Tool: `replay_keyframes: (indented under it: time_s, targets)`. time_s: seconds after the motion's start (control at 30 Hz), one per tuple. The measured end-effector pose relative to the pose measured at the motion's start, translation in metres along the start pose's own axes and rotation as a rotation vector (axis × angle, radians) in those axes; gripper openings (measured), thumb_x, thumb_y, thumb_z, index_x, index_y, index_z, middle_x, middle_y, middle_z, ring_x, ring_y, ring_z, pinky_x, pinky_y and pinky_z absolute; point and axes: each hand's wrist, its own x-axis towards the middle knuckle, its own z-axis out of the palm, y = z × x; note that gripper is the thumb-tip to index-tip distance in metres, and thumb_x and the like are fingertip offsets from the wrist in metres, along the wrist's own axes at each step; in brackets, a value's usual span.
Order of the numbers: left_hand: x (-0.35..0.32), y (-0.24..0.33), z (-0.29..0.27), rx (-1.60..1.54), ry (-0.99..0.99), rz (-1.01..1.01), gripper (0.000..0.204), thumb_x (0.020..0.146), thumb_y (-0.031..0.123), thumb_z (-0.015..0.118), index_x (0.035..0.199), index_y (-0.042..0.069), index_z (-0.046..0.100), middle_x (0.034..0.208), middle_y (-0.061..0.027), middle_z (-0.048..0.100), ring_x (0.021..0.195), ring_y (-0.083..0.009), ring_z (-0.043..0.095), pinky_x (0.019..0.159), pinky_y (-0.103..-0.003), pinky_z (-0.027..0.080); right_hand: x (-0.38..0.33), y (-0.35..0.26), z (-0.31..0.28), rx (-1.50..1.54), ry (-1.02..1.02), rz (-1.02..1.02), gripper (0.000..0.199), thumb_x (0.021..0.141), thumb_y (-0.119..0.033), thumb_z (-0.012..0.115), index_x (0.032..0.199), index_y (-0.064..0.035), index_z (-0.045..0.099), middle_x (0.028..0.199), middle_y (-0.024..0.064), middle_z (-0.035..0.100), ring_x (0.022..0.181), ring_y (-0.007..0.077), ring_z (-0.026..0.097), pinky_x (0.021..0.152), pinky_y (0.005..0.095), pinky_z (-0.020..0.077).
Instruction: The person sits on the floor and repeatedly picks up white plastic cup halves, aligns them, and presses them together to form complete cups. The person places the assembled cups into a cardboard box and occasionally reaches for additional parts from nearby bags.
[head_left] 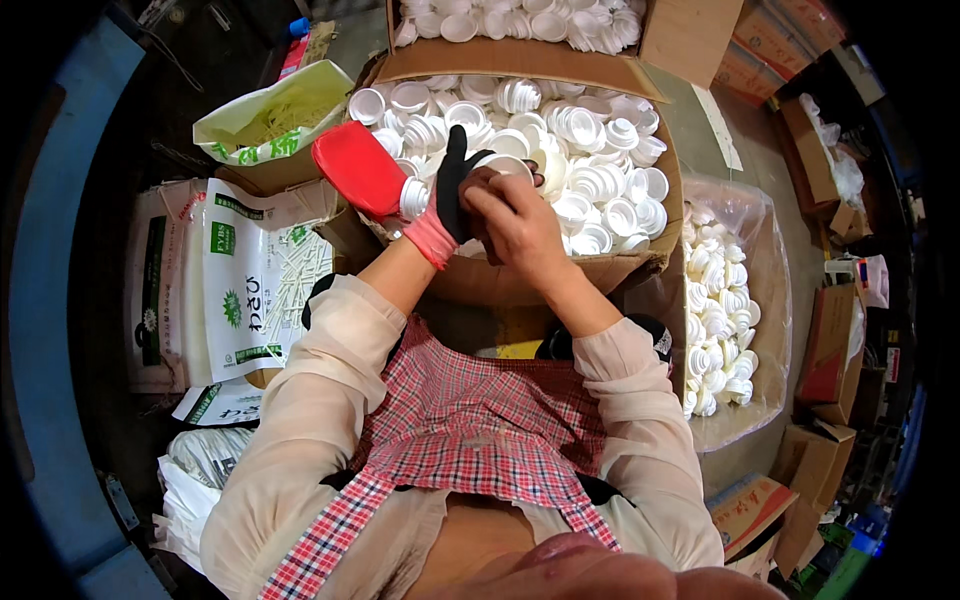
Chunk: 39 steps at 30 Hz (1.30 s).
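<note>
My left hand (pixel 452 195), in a black glove with a pink cuff, is over the near edge of a cardboard box. Its thumb points up and its fingers curl behind a round white plastic cap (pixel 506 163), which it holds. My bare right hand (pixel 522 222) presses close against the left one, with its fingertips bent together at the cap's near side. Whatever those fingertips pinch is hidden. White round plastic caps (pixel 597 180) lie heaped in the box beneath both hands. A red scoop-like container (pixel 355 168) leans beside my left wrist.
A second box of white caps (pixel 515 22) stands behind. To the right, a plastic-lined box (pixel 757 385) holds more caps. On the left are a bag of thin pale sticks (pixel 305 270) and an open green-white bag (pixel 275 105). Cartons (pixel 832 350) line the right side.
</note>
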Motion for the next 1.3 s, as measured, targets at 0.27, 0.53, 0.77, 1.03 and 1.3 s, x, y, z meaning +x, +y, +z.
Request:
replay_keyframes:
  time_s: [0.27, 0.53, 0.77, 1.03, 1.3]
  targets:
    - [0.010, -0.022, -0.026, 0.913, 0.130, 0.548, 0.037, 0.098, 0.032, 0.043, 0.114, 0.001, 0.055, 0.109, -0.0133, 0.059, 0.102, -0.0229, 0.056, 0.089, -0.034, 0.044, -0.007, 0.023, -0.017, -0.248, -0.031, 0.493, 0.023, 0.083, -0.007, 0.060, 0.106, -0.0095, 0.063, 0.086, 0.0125, 0.055, 0.076, 0.0344, 0.058, 0.064, 0.0402, 0.0478]
    - [0.024, 0.037, -0.032, 2.192, 0.812, 0.430, 0.048, 0.080, 0.037, 0.065, 0.109, 0.001, 0.056, 0.108, -0.0174, 0.060, 0.106, -0.0334, 0.053, 0.089, -0.043, 0.044, -0.057, 0.059, -0.056, -0.246, -0.137, 0.719, 0.019, 0.085, -0.011, 0.060, 0.104, -0.0068, 0.064, 0.090, 0.0161, 0.057, 0.082, 0.0371, 0.059, 0.072, 0.0408, 0.0475]
    - [0.033, 0.073, -0.118, 2.128, 0.652, -0.201, 0.069, 0.083, 0.048, 0.059, 0.128, -0.001, 0.044, 0.133, -0.0230, 0.048, 0.124, -0.0368, 0.046, 0.102, -0.042, 0.038, -0.052, 0.059, -0.064, -0.095, -0.140, 0.714, 0.023, 0.083, -0.007, 0.060, 0.106, -0.0042, 0.063, 0.091, 0.0162, 0.057, 0.084, 0.0371, 0.058, 0.074, 0.0394, 0.0471]
    - [0.033, 0.084, -0.098, 1.516, 0.701, 0.309, 0.071, 0.077, 0.036, 0.073, 0.127, -0.002, 0.040, 0.124, -0.0170, 0.052, 0.112, -0.0254, 0.052, 0.095, -0.032, 0.041, -0.047, 0.061, -0.059, 0.000, -0.051, 0.606, 0.025, 0.081, -0.005, 0.062, 0.106, -0.0065, 0.063, 0.092, 0.0143, 0.057, 0.084, 0.0343, 0.059, 0.072, 0.0391, 0.0479]
    - [0.009, 0.014, 0.007, 1.130, 0.014, 0.579, 0.042, 0.077, 0.002, 0.068, 0.116, 0.003, 0.054, 0.112, -0.0082, 0.059, 0.100, -0.0168, 0.060, 0.086, -0.028, 0.048, -0.024, 0.047, -0.028, -0.017, 0.088, 0.269, 0.032, 0.077, 0.000, 0.064, 0.109, -0.0088, 0.062, 0.094, 0.0122, 0.055, 0.084, 0.0301, 0.058, 0.072, 0.0367, 0.0488]
